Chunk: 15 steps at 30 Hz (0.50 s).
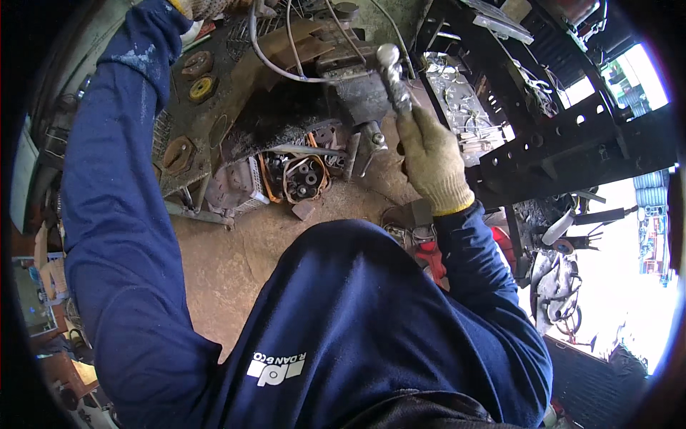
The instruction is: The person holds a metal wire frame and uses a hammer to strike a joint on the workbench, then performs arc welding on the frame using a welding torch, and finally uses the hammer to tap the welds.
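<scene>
My right hand (432, 157), in a pale knit glove, is closed around a shiny metal tool with a ball-shaped end (391, 68). The ball end points away from me, beside a bench vise (361, 96) and to its right. Below the jaws hangs the vise's screw and handle bar (371, 143). A grey curved rod or hose (261, 53) runs from the top edge to the vise; whether the jaws grip it is unclear. At the top left, my left hand (207, 7), also gloved, is mostly cut off by the frame edge, near the upper end of that curved piece.
On the workbench at left lie a yellow ring-shaped part (202, 89) and rusty hex-shaped pieces (179, 155). Beneath it, a crate (246, 184) stands beside a container of metal parts (304, 179). A black perforated steel beam (572, 143) juts in from the right. Red items (431, 259) lie near my right elbow.
</scene>
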{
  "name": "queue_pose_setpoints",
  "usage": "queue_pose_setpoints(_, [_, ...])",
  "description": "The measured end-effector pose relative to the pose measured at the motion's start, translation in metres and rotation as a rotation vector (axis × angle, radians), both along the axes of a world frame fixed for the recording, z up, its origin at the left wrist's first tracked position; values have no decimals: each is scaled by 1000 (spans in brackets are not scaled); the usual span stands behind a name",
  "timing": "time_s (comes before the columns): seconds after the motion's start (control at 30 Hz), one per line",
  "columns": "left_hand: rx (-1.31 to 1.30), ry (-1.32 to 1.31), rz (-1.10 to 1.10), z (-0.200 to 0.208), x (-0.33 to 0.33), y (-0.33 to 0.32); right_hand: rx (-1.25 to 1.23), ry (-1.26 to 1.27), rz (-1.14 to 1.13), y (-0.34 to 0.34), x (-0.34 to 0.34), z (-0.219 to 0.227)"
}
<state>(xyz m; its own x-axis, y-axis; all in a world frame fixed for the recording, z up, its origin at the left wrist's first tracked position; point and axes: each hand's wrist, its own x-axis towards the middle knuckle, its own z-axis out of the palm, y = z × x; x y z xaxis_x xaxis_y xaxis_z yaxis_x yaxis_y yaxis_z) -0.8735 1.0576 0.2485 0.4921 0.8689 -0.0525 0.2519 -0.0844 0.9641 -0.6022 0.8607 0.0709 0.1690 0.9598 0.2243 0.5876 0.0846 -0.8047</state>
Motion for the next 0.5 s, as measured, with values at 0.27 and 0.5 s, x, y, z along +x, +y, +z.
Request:
queue_pose_setpoints(0.27, [-7, -21, -14, -4, 1, -4, -66, -44, -16, 3, 0, -8])
queue_pose_setpoints(0.5, [-1, -17, -10, -1, 5, -1, 19, -106, -39, 3, 0, -7])
